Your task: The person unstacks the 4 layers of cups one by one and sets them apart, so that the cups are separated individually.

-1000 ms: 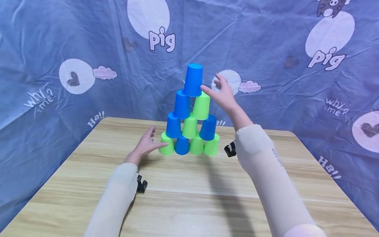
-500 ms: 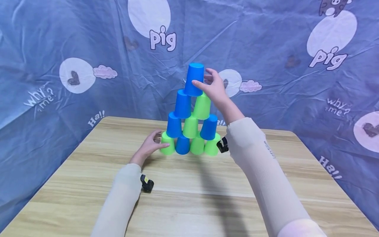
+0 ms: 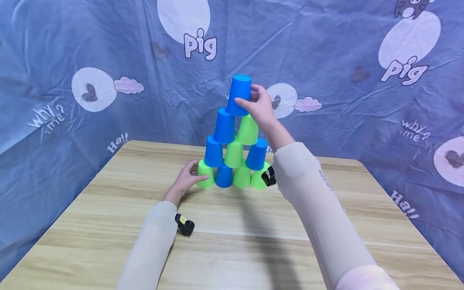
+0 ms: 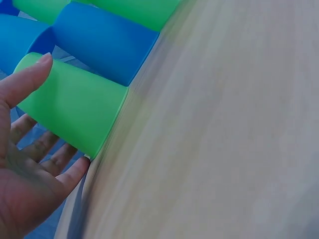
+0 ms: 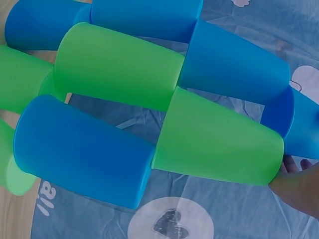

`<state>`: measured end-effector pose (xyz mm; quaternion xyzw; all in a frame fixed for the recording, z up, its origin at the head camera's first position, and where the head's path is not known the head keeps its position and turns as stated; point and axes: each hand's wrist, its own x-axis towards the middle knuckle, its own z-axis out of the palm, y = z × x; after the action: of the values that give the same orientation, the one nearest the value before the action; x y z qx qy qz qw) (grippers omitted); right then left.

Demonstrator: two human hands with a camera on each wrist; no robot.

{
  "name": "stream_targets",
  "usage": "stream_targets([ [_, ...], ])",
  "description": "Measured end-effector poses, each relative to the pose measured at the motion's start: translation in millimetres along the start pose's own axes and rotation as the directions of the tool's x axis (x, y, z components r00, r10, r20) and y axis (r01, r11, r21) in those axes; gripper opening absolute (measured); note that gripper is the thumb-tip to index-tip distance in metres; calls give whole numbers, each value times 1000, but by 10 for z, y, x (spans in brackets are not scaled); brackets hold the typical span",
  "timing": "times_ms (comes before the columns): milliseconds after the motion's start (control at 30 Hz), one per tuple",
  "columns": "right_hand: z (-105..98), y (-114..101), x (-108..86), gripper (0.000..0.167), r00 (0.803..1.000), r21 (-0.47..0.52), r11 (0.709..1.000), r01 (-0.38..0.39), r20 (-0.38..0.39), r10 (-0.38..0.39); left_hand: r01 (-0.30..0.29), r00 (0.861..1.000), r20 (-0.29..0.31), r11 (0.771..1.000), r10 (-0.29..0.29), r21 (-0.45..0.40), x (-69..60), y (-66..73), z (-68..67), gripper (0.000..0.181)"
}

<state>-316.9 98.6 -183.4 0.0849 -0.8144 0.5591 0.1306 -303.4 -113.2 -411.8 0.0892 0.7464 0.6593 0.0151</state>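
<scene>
Since the earliest frame, the right hand [image 3: 261, 105] has closed in on the top blue cup [image 3: 239, 90] of the cup pyramid [image 3: 233, 154], and the left hand [image 3: 186, 177] has drawn nearer its lower-left green cup [image 3: 206, 177]. The pyramid stands on the desk [image 3: 217, 253], four cups at its base, all upside down. The right hand grasps the top cup, thumb in front, fingers partly hidden behind. The left hand lies around the green cup; whether it grips, I cannot tell.

Behind the pyramid, the backdrop [image 3: 145, 44] reads "pig" twice, "why me?" and "Ha!!". Small lettering on the right sleeve [image 3: 311, 193] is hard to read.

The left wrist view reveals fingers reaching behind the green cup, mostly concealed in the head view. The right wrist view cuts off the top cup and most of the right hand. A black wrist device [image 3: 269, 177] partly covers the pyramid's lower-right green cup [image 3: 257, 180].
</scene>
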Motion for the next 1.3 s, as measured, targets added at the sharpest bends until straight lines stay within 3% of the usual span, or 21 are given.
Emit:
stream_targets([
  [333,28,-38,28,65,1000,-17,1000,-15,-9,14,20,998,-60,1000,-21,-22,-5,-23,34,60],
  [633,9,-86,-19,61,1000,16,999,-28,-12,28,-2,998,-67,1000,1,-9,9,-47,49,58],
  [933,20,-50,6,61,1000,-16,1000,12,-23,-13,10,998,-69,1000,-11,-11,-8,-58,58,61],
  [1300,-82,-133,-62,60,995,18,996,86,-57,-85,13,997,-74,1000,-13,-2,-23,-73,61,60],
])
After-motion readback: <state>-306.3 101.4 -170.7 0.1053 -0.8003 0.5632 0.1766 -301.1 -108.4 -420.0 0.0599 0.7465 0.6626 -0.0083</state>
